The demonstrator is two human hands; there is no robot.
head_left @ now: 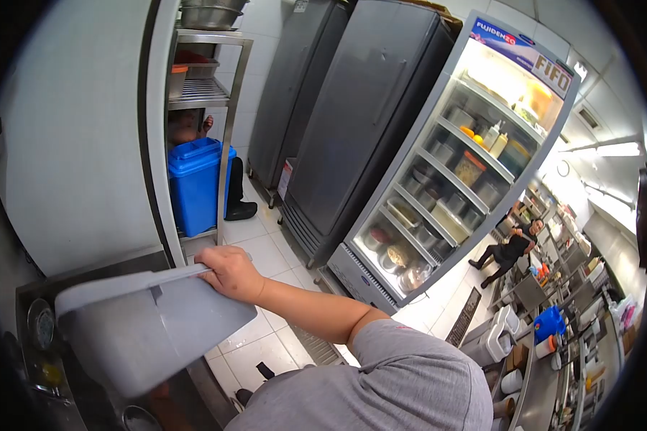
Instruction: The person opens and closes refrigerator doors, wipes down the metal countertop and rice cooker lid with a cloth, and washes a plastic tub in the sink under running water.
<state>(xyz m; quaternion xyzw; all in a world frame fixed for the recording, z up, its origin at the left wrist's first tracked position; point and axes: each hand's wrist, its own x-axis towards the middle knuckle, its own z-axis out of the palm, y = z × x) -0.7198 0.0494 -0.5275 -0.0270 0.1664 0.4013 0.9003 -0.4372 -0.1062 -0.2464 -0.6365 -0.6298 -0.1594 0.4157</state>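
Note:
My right hand (pixel 231 274) is closed over the rim of a grey plastic tub (pixel 194 316). The tub is tilted on its side above a dark metal basin (pixel 86 411), and motion blurs its lower left part. A strip of tape crosses its wall; its inside is turned away from me. Below it in the basin lie a round dish (pixel 42 323) at the left and another round vessel (pixel 140 419) near the bottom edge. Something yellowish there is too blurred to name. My left hand does not show.
A steel rack (pixel 231 93) holds a lidded blue bin (pixel 198 187), with a black boot (pixel 240 190) beside it. Grey upright fridges (pixel 356 108) and a glass-door display fridge (pixel 446 165) line the wall. A person in black (pixel 510 251) stands farther back, near cluttered counters.

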